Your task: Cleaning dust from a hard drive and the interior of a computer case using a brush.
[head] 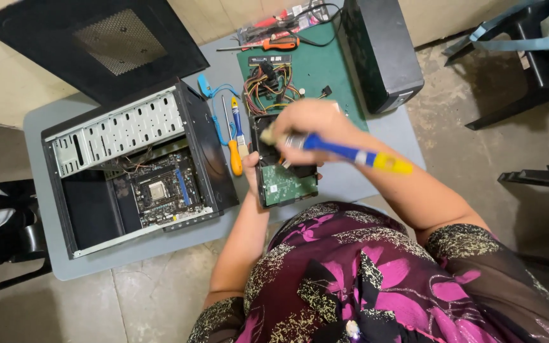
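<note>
The left hand (253, 166) is gripping the hard drive (285, 174) by its edge above the grey table (46, 127); the right hand (309, 124), fingers pinching a blue-and-yellow brush (351, 154), is dusting its green circuit board. The open computer case (135, 168) is lying alongside, drive removed and not yet refitted

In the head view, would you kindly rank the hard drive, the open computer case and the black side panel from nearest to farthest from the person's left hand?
1. Hard drive: gripped at its left edge by the left hand, circuit board up.
2. Open computer case: lying on the table, left of that hand.
3. Black side panel: at the far left, beyond the case.
</note>
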